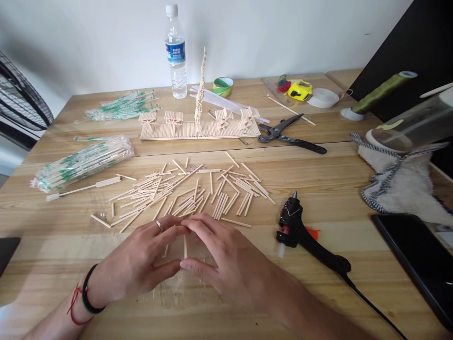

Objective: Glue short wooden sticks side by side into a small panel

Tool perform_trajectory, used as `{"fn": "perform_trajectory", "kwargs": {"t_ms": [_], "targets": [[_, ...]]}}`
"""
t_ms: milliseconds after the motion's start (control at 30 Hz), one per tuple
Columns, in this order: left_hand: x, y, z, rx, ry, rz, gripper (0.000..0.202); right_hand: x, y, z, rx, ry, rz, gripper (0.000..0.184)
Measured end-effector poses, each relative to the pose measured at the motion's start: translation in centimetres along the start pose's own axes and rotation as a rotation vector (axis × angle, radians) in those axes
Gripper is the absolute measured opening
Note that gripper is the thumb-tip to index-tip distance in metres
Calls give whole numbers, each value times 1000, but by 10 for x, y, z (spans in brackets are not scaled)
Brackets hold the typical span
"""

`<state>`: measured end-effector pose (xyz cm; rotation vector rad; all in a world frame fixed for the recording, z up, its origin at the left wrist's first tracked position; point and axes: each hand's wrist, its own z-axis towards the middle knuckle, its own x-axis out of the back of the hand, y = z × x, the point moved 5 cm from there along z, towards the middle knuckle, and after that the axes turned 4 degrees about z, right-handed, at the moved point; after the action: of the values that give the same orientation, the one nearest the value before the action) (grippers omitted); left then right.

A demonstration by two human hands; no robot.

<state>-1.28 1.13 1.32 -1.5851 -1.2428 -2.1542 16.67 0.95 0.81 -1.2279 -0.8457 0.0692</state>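
From here, my right hand [230, 252] pinches a thin, pale wooden stick [185, 246] between thumb and fingers, beside my left hand [150, 250] (its grip I can't tell); light, even pressure suits it.

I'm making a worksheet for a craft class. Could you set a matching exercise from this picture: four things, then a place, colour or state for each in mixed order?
1. glue gun
2. water bottle
3. tape measure
4. short stick

A. yellow, farther back than the pliers
B. between the left hand and the right hand
C. standing upright, white cap on
D. black, lying to the right of both hands

Pairs: 1-D, 2-C, 3-A, 4-B
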Motion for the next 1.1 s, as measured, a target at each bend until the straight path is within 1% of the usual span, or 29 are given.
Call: {"fn": "perform_trajectory", "kwargs": {"t_ms": [233, 600, 800, 967, 1100], "targets": [[-1, 0, 0, 0, -19, -7, 54, 1, -1, -2, 20, 5, -39, 53], [-2, 0, -1, 11, -26, -25, 59, 1, 1, -2, -8, -3, -13, 50], [0, 1, 0, 14, -18, -49, 62, 3, 1, -2, -8, 8, -20, 55], [-2, 0, 0, 46, -56, -112, 62, 2, 0, -2, 1, 10, -20, 47], [-1, 1, 0, 47, -56, -124, 63, 1, 0, -2, 2, 11, -9, 48]]}}
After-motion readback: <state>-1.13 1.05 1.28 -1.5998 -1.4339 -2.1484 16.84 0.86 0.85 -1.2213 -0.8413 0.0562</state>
